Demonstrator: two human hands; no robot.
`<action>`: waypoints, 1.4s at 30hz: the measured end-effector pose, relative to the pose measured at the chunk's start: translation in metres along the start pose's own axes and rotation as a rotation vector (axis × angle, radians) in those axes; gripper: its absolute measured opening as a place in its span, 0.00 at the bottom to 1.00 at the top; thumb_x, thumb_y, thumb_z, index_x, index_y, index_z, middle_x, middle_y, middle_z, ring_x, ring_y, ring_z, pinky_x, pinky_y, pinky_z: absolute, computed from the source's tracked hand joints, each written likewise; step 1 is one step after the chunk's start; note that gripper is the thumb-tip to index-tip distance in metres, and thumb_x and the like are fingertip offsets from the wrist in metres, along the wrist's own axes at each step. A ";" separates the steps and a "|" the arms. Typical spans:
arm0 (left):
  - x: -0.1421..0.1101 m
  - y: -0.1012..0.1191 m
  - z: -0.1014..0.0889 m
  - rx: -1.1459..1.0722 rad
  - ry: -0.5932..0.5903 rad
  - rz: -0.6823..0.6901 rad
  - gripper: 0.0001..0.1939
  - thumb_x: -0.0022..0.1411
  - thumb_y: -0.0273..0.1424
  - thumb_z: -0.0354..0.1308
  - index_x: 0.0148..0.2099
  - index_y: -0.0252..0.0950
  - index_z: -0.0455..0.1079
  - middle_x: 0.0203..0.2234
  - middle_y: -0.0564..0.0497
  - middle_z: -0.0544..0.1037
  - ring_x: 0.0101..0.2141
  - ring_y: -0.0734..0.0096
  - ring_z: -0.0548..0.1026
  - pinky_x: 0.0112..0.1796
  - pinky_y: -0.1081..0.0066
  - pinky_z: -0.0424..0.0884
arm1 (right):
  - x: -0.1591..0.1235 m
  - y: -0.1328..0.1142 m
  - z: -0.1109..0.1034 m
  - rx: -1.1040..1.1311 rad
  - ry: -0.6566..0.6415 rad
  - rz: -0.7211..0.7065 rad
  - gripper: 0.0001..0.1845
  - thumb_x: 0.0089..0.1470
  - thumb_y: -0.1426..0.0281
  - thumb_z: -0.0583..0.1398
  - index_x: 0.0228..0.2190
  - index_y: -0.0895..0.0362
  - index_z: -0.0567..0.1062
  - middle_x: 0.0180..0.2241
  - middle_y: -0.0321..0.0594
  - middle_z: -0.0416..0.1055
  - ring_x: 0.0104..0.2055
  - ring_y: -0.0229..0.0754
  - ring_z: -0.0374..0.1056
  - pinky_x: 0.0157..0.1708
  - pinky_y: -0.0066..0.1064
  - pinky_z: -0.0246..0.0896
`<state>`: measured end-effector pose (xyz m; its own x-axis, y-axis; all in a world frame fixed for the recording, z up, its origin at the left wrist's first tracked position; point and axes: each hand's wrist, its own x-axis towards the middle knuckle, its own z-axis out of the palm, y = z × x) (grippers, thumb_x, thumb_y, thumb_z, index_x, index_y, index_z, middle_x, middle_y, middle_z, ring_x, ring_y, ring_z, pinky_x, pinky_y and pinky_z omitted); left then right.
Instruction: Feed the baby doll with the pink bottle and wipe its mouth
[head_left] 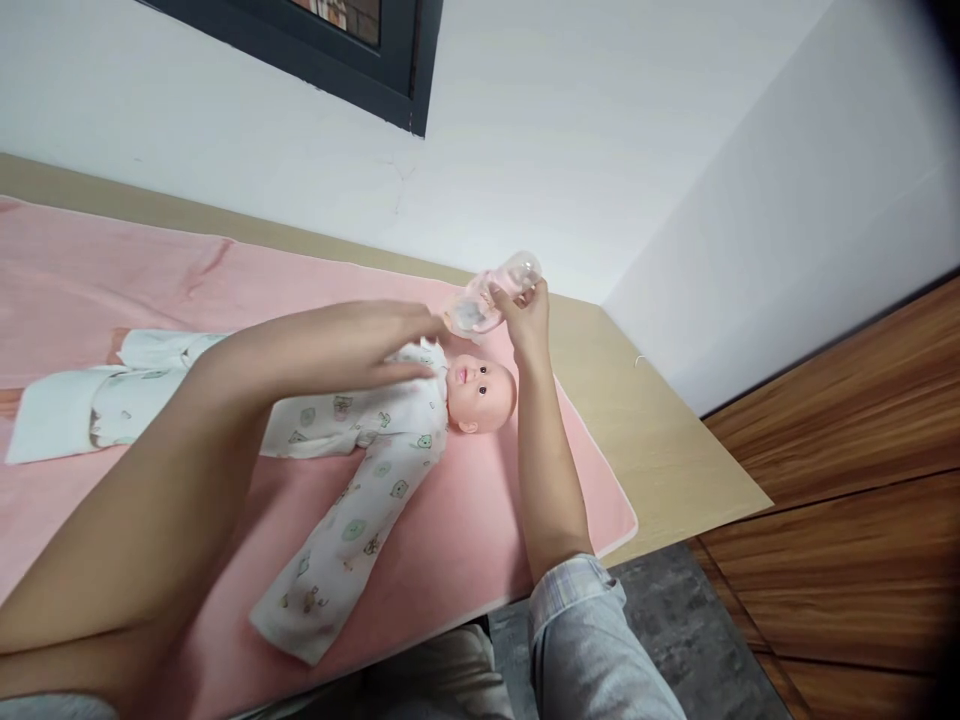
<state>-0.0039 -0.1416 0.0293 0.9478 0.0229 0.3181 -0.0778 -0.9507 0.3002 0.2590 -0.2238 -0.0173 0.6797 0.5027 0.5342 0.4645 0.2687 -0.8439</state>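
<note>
A clear and pink baby bottle (480,302) is tilted above the far edge of the pink blanket. Its upper end is gripped by my right hand (527,312), with fingers and thumb closed round it. My left hand (386,340) is slightly blurred, its fingers stretched out over the doll's chest. Those fingertips come close to the bottle's lower left end; whether they touch it I cannot tell. Below both hands a baby doll (484,393) lies on its back, head to the right, in a white printed outfit (382,490). My left forearm hides part of its body and legs.
The pink blanket (457,520) covers much of a light wooden table (645,430). A white wall (525,120) with a dark window frame (405,90) rises behind. Wood-grain panels (840,470) stand to the right, beside a dark grey floor (682,620).
</note>
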 end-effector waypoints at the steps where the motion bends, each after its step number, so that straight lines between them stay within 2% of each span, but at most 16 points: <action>1: 0.007 -0.003 -0.005 0.033 0.086 -0.002 0.21 0.68 0.43 0.51 0.58 0.41 0.68 0.51 0.48 0.75 0.49 0.55 0.74 0.50 0.61 0.70 | -0.006 -0.007 0.009 0.020 -0.046 -0.017 0.33 0.50 0.57 0.67 0.52 0.52 0.60 0.53 0.46 0.68 0.55 0.45 0.70 0.56 0.43 0.67; 4: 0.020 -0.010 -0.010 0.097 0.280 -0.073 0.27 0.71 0.42 0.48 0.66 0.34 0.57 0.58 0.42 0.68 0.53 0.54 0.71 0.53 0.58 0.67 | -0.029 -0.029 0.037 0.073 -0.169 -0.035 0.37 0.48 0.51 0.67 0.54 0.49 0.60 0.55 0.44 0.67 0.59 0.47 0.66 0.57 0.46 0.67; 6: 0.024 -0.014 -0.006 0.086 0.301 -0.103 0.30 0.69 0.41 0.52 0.67 0.33 0.54 0.59 0.41 0.67 0.53 0.54 0.70 0.53 0.58 0.67 | -0.045 -0.041 0.053 0.116 -0.217 -0.047 0.39 0.48 0.49 0.67 0.55 0.48 0.60 0.56 0.43 0.66 0.62 0.48 0.64 0.58 0.48 0.66; 8: 0.026 -0.017 -0.002 0.049 0.304 -0.116 0.32 0.65 0.41 0.56 0.67 0.37 0.54 0.58 0.44 0.68 0.53 0.52 0.70 0.52 0.59 0.68 | -0.057 -0.051 0.066 0.153 -0.232 -0.056 0.40 0.47 0.48 0.67 0.55 0.48 0.60 0.56 0.43 0.66 0.62 0.49 0.64 0.59 0.49 0.66; 11: 0.026 -0.017 0.000 -0.008 0.341 -0.172 0.34 0.61 0.41 0.58 0.66 0.42 0.54 0.55 0.46 0.71 0.51 0.50 0.73 0.48 0.61 0.69 | -0.066 -0.058 0.074 0.198 -0.226 -0.060 0.40 0.46 0.48 0.67 0.55 0.48 0.60 0.57 0.43 0.65 0.61 0.48 0.64 0.59 0.50 0.66; 15: 0.027 -0.010 -0.001 -0.004 0.361 -0.220 0.32 0.60 0.38 0.58 0.64 0.40 0.56 0.51 0.46 0.74 0.46 0.51 0.75 0.43 0.62 0.71 | -0.065 -0.058 0.074 0.221 -0.257 -0.028 0.39 0.47 0.46 0.66 0.54 0.48 0.60 0.56 0.43 0.64 0.61 0.48 0.64 0.59 0.49 0.67; 19: 0.028 -0.009 0.001 0.045 0.326 -0.246 0.29 0.61 0.36 0.55 0.63 0.36 0.58 0.48 0.44 0.76 0.43 0.52 0.75 0.39 0.61 0.70 | -0.061 -0.057 0.070 0.214 -0.247 -0.036 0.38 0.49 0.46 0.65 0.53 0.50 0.60 0.55 0.43 0.64 0.63 0.48 0.62 0.61 0.49 0.64; 22: 0.027 -0.013 0.001 0.061 0.312 -0.256 0.31 0.60 0.36 0.56 0.64 0.39 0.57 0.50 0.44 0.75 0.45 0.51 0.75 0.41 0.61 0.70 | -0.055 -0.061 0.061 0.200 -0.185 -0.085 0.35 0.53 0.47 0.63 0.55 0.49 0.58 0.56 0.43 0.63 0.65 0.47 0.60 0.64 0.48 0.60; 25: 0.024 -0.018 -0.006 0.057 0.299 -0.292 0.29 0.63 0.36 0.53 0.65 0.37 0.56 0.54 0.44 0.72 0.50 0.52 0.72 0.48 0.59 0.69 | -0.042 -0.061 0.042 0.163 -0.075 -0.126 0.32 0.55 0.50 0.61 0.54 0.48 0.57 0.56 0.42 0.62 0.65 0.45 0.60 0.65 0.46 0.58; 29: 0.017 -0.035 -0.020 0.092 0.309 -0.464 0.30 0.64 0.38 0.52 0.65 0.31 0.56 0.52 0.41 0.72 0.48 0.52 0.70 0.45 0.59 0.68 | -0.013 -0.039 0.004 0.028 0.067 -0.083 0.30 0.55 0.54 0.62 0.53 0.50 0.58 0.55 0.43 0.63 0.64 0.45 0.62 0.63 0.45 0.60; 32: 0.010 -0.063 -0.025 0.090 0.368 -0.613 0.32 0.61 0.40 0.55 0.64 0.34 0.56 0.51 0.48 0.71 0.47 0.58 0.68 0.46 0.63 0.66 | 0.005 -0.008 -0.025 -0.146 0.178 -0.012 0.29 0.53 0.59 0.63 0.52 0.54 0.60 0.55 0.46 0.64 0.61 0.46 0.64 0.61 0.45 0.61; 35: 0.002 -0.097 -0.025 0.082 0.374 -0.694 0.33 0.61 0.43 0.55 0.64 0.35 0.57 0.51 0.51 0.70 0.47 0.61 0.66 0.47 0.64 0.65 | 0.010 0.026 -0.045 -0.340 0.282 0.152 0.28 0.49 0.65 0.65 0.49 0.56 0.62 0.52 0.48 0.67 0.56 0.49 0.67 0.59 0.46 0.62; 38: -0.006 -0.126 -0.022 0.095 0.329 -0.739 0.36 0.58 0.47 0.60 0.63 0.34 0.60 0.50 0.50 0.70 0.44 0.61 0.67 0.47 0.62 0.66 | 0.002 0.056 -0.054 -0.508 0.265 0.304 0.30 0.49 0.70 0.64 0.52 0.59 0.61 0.53 0.52 0.68 0.55 0.51 0.68 0.58 0.44 0.62; 42: -0.013 -0.150 -0.016 0.121 0.311 -0.765 0.43 0.51 0.54 0.63 0.63 0.35 0.62 0.49 0.53 0.71 0.43 0.63 0.68 0.46 0.63 0.66 | -0.014 0.092 -0.059 -0.634 0.155 0.418 0.35 0.51 0.73 0.62 0.58 0.63 0.57 0.53 0.57 0.70 0.52 0.53 0.70 0.55 0.43 0.64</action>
<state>-0.0095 0.0052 -0.0057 0.5959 0.7430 0.3047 0.6031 -0.6646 0.4412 0.3255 -0.2546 -0.0999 0.9201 0.3253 0.2181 0.3562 -0.4633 -0.8115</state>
